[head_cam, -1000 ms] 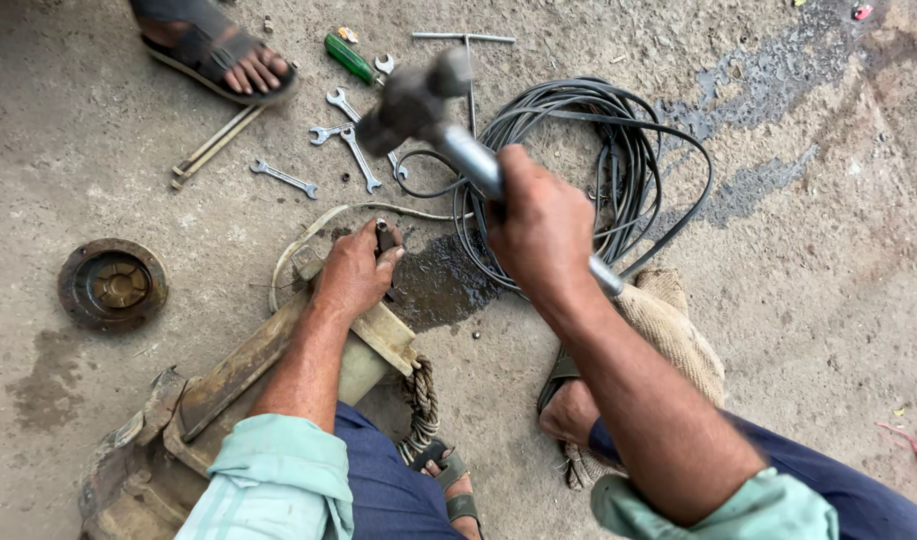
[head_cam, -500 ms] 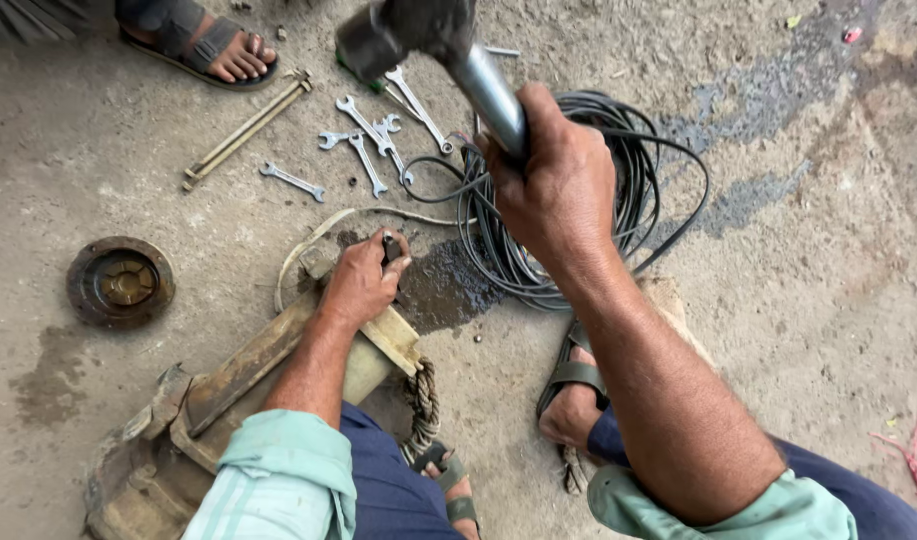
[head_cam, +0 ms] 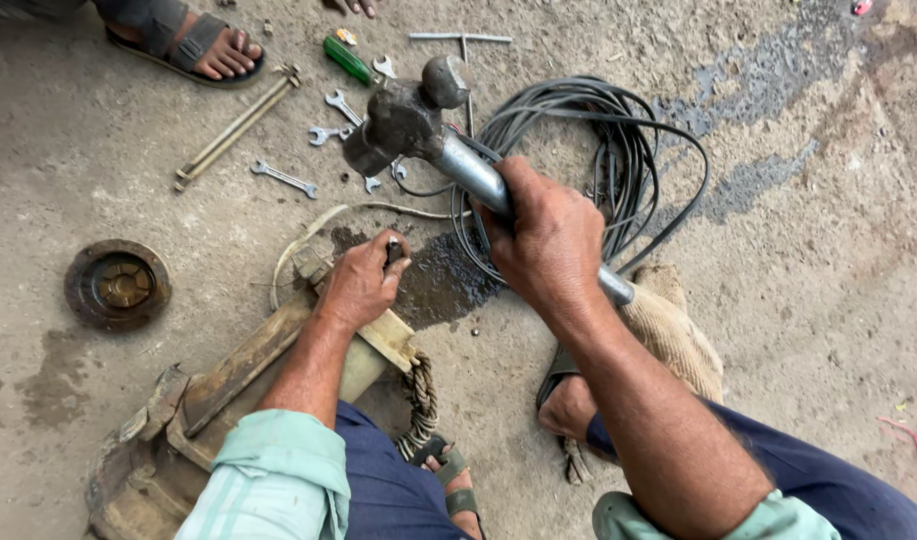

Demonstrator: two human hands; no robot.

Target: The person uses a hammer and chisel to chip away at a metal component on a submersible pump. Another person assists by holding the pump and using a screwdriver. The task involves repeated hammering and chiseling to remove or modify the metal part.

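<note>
My right hand [head_cam: 549,240] grips the metal handle of a heavy ball-peen hammer [head_cam: 404,115], raised above the ground with its head over the scattered spanners. My left hand [head_cam: 361,285] is closed around a small dark metal punch or chisel [head_cam: 393,250], held upright on the end of a worn, dirty metal and wood assembly [head_cam: 239,380] that lies between my knees. The hammer head hangs a little above and beyond the punch.
A coil of black cable [head_cam: 599,160] lies behind the hammer. Several spanners [head_cam: 284,178], a green-handled screwdriver [head_cam: 349,60], a long rod [head_cam: 234,130] and a round rusty disc [head_cam: 117,285] lie on the concrete. Another person's sandalled foot [head_cam: 204,50] is at top left. My own feet rest near a sack [head_cam: 669,330].
The hammer swung up toward the top of the view and has now come down a little, closer to the punch. My left hand stays on the punch.
</note>
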